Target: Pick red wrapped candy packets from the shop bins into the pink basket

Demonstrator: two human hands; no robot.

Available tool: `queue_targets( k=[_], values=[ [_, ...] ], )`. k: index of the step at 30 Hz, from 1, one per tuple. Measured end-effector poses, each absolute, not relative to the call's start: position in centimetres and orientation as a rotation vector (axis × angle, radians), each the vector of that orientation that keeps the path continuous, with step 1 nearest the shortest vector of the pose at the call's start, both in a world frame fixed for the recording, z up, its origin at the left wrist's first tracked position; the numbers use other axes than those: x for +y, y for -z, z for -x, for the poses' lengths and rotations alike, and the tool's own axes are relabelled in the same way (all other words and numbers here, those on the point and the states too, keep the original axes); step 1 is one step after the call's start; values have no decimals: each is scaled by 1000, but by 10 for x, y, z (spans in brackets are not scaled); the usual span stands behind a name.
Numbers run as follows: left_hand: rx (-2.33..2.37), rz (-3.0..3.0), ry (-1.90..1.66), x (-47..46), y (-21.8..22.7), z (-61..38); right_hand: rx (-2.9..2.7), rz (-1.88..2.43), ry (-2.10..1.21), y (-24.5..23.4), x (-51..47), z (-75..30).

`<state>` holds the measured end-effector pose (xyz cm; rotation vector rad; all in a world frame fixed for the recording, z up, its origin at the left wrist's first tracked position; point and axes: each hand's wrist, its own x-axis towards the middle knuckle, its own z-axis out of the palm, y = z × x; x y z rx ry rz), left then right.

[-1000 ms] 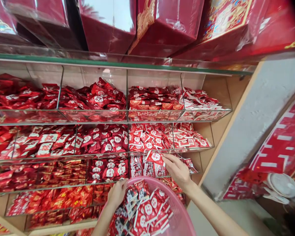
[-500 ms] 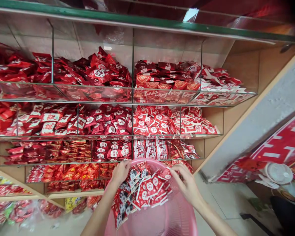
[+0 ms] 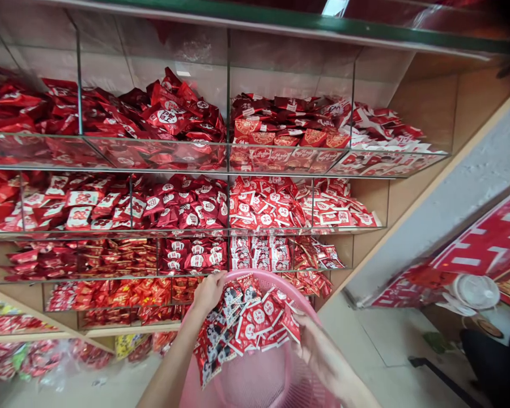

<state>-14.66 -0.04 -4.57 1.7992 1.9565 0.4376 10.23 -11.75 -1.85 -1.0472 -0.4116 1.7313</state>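
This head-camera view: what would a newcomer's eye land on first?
Probably the pink basket at the bottom centre, partly filled with red packets. The left hand grips its rim, and the right hand has a single packet at its fingertips. Behind, shelves crowded with more packets stretch across the view.

Here's my pink basket (image 3: 255,377), mouth up, fine slots through its wall, the far left of its rim gripped in my left hand (image 3: 209,292) and its smooth floor showing on the side toward me. Across the far half lie the packets, heaped and overlapping at all angles: patterned red-and-black packets (image 3: 212,340) bunched to the left, and flat red packets (image 3: 259,317) with round white labels and white edges fanned over the middle. And in my right hand (image 3: 312,337) there's a single red packet (image 3: 291,324), tilted, held at the heap's right edge.
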Motion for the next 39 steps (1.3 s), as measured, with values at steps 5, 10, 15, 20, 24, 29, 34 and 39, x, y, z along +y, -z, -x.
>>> queue_targets(
  k=[5,10,15,20,24,29,34,39],
  values=[
    [1972,-1797,-435,0,47,146,-954,1149,-1396,24,-108,-101],
    [1952,-1820,-445,-2,45,147,-1687,1389,-625,32,-88,-99],
    [1951,-1804,-443,-2,43,146,-2203,1522,-117,29,-79,-89],
    [1960,-1777,-459,-2,43,146,-2421,1759,93,32,-74,-75],
    [1971,-1760,-464,-3,44,146,-2435,1831,65,40,-72,-69],
    [1972,-1758,-456,-4,42,146,-2388,1812,-126,42,-73,-66],
    [1953,-1743,-480,-5,42,146,-2259,1772,-266,46,-71,-61],
    [1964,-1742,-477,-4,43,147,-2053,1620,-415,63,-67,-58]
  ],
)
